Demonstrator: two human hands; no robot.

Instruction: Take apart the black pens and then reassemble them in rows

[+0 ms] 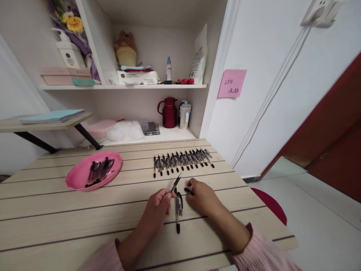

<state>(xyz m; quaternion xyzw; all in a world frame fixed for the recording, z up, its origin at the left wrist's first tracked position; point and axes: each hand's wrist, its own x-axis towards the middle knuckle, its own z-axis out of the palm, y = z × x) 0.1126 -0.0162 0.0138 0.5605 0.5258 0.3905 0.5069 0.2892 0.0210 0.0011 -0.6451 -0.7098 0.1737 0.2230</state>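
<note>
My left hand (158, 206) is closed around a black pen (176, 182), whose tip points up and to the right. My right hand (202, 196) rests on the wooden table (70, 222) with its fingertips pinched on a small dark pen cap (188, 191). Between both hands another pen (177, 210) lies on the table, pointing toward me. Beyond the hands, a row of several pens (182, 160) is laid side by side. A pink dish (77, 177) at the left holds several more pens (100, 170).
Behind the table is a white shelf unit (158, 86) with a dark red jug (169, 112), a small cup, a bottle, boxes and a plush toy. A pink note (231, 83) sticks on the wall at right. A red stool (272, 206) shows beside the table's right edge.
</note>
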